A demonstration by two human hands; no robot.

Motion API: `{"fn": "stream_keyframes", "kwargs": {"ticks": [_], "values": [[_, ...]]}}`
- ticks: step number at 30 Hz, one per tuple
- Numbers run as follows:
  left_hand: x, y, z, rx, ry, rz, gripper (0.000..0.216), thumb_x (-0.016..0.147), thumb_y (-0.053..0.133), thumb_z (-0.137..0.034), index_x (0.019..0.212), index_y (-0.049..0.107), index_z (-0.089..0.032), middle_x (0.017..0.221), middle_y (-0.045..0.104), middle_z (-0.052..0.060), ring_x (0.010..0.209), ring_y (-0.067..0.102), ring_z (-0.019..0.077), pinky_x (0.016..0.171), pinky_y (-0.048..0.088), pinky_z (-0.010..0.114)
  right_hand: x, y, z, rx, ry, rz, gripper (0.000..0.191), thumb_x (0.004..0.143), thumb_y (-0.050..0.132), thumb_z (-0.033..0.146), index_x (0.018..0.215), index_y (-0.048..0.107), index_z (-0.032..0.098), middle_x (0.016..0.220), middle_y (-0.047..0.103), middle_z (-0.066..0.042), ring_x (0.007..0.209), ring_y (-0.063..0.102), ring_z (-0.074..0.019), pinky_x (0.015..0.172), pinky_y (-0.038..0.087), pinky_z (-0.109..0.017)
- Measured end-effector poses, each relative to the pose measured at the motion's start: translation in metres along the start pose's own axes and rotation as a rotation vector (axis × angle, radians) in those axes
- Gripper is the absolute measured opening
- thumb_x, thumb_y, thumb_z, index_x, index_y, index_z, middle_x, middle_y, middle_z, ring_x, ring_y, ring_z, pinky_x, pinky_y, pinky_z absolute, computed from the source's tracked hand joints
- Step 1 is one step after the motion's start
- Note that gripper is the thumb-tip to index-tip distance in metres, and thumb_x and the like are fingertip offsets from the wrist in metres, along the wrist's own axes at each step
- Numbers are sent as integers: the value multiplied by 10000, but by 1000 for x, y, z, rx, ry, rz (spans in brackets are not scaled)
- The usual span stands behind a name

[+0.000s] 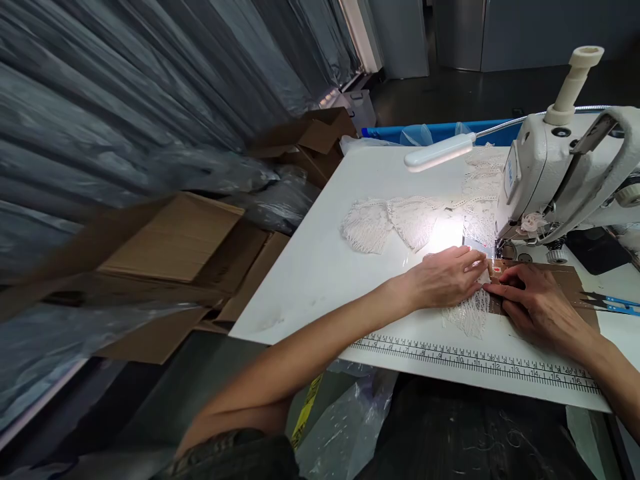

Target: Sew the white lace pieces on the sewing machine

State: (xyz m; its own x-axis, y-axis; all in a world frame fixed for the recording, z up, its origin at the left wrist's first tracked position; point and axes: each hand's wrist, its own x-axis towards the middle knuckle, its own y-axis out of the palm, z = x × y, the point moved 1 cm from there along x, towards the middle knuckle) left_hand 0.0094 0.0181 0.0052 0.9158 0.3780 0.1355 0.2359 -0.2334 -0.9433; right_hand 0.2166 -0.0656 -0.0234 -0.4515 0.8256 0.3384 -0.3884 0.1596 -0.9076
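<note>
LEGIBLE MARKINGS

Black printed ruler scale (475, 363), four o'clock, on white flat tabletop (310, 267), near edge: large numerals 8 to 16 readable; smaller figures only partly.

Blue-lettered pale label (510, 175), half past two, on white metal sewing machine (530, 160): apparently "JUKI", blurred.

Yellow narrow strip (306, 410), six o'clock: black lettering, illegible.
</note>
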Motion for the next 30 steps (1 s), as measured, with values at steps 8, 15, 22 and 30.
{"fn": "stream_keyframes", "kwargs": {"ticks": [8, 15, 22, 30], "values": [[-5, 7, -3, 94, 23, 32, 304, 1024, 431, -256, 1202, 634, -116, 1313, 590, 207, 1145, 533, 306, 841, 372, 374, 0, 0, 3, -74, -52, 15, 316, 969, 469, 203, 1171, 700, 279, 1063, 649, -102, 996, 583, -260, 804, 437, -406], [16, 3, 0, 428, 57, 139, 435, 1059, 329, -307, 1296, 590, -54, 1362, 561, 201, 985, 551, 253, 857, 386, 384, 1, -3, -7, -168, -16, -21, 330, 958, 453, 216, 1165, 703, 278, 1042, 650, -103, 940, 560, -257, 804, 454, -418], [21, 3, 9, 462, 64, 58, 466, 1074, 287, -358, 1275, 605, -84, 1388, 573, 173, 972, 564, 244, 826, 410, 378, -1, -1, -12, -157, 51, -47, 357, 938, 460, 200, 1196, 689, 288, 1036, 648, -93, 918, 561, -253, 801, 462, -416], [15, 2, 14, 385, 64, 49, 470, 1071, 312, -384, 1301, 597, -89, 1456, 560, 143, 1048, 589, 258, 885, 423, 404, 1, 0, -2, -189, 82, -29, 360, 934, 458, 204, 1203, 690, 261, 1072, 623, -117, 913, 505, -275, 787, 430, -433]]}}
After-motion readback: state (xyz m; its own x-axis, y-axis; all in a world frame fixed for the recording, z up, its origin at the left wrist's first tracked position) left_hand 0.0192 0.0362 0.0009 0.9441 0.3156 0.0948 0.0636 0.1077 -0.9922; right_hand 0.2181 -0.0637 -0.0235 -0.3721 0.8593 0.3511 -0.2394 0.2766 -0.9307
